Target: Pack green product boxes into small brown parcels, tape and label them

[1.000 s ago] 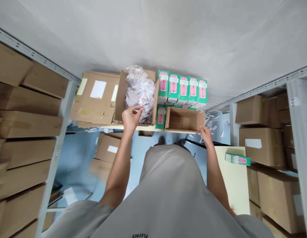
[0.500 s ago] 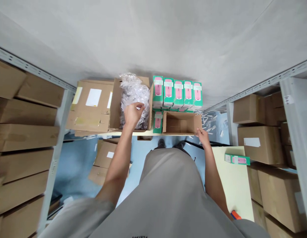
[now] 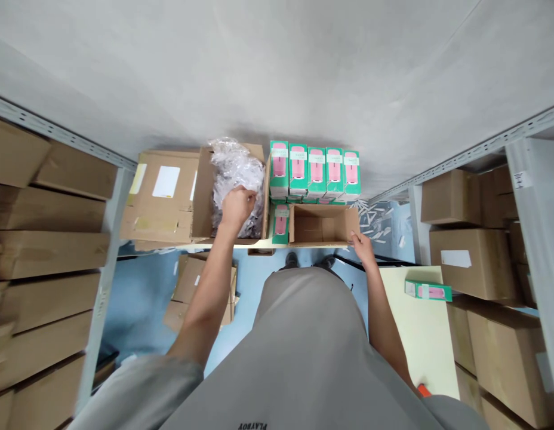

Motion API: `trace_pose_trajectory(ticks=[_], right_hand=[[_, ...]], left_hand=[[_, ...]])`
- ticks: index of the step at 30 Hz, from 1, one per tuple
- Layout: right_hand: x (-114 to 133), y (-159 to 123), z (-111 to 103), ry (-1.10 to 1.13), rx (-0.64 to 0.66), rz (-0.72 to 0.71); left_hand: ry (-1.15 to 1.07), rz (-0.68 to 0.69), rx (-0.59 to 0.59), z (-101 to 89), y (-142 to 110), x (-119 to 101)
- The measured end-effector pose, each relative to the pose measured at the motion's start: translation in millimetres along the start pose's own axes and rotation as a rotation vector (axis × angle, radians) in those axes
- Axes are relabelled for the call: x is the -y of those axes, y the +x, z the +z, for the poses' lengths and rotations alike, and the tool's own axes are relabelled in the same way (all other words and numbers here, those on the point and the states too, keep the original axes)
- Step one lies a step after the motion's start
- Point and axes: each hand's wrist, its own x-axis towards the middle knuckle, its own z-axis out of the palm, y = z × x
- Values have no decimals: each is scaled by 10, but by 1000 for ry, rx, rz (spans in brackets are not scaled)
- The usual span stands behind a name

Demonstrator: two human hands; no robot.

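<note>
My left hand (image 3: 236, 206) reaches into an open cardboard box (image 3: 204, 197) full of crinkled clear plastic bags (image 3: 234, 167), and its fingers are curled into the bags. My right hand (image 3: 360, 243) rests on the near right corner of a small empty cardboard box (image 3: 322, 225), fingers bent on its edge. Behind that box stands a row of green boxes with pink pictures (image 3: 315, 170), and one more green box (image 3: 280, 222) stands just left of it. All sit on a pale table (image 3: 268, 243).
A closed flat carton with white labels (image 3: 163, 194) lies left of the bag box. Metal shelving with brown cartons (image 3: 44, 239) lines both sides. A second pale table (image 3: 418, 322) at right holds one green box (image 3: 428, 291). Cartons lie on the blue floor (image 3: 138, 298).
My left hand has pushed deeper into the plastic bags and closed on them. My right hand has stayed on the small box's corner. The view has shifted slightly.
</note>
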Motion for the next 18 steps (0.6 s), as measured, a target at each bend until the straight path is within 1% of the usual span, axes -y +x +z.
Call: trace_pose_trajectory(ticks=[3,6,9,11,13,14,16,18], right_hand=[[40,11,-37,-33,17,-3],[96,13,-78,-78,32,-41],[159,11,-117,-139,93,-77],[201,13,-143,-169,163,-116],[246,21,-169,-171,212,-158],[274,27,-182,-172,210,-174],[352,38,-208,-190,142,-215],[472,41,-233,-226,31,-290]], left_hand=[[-71,-20,-168,-202,-142,-8],[-123,-48,-344,-425,-334,-18],[-161,-83,-431,-615,-544,-56],[-175,-81,-438,-717,-686,-101],[-198,-49,-405,-794,-823,-158],[-216,-34,-380,-819,-886,-187],[-258,-27,-334,-835,-994,-238],[-309,-51,-311,-806,-1073,-271]])
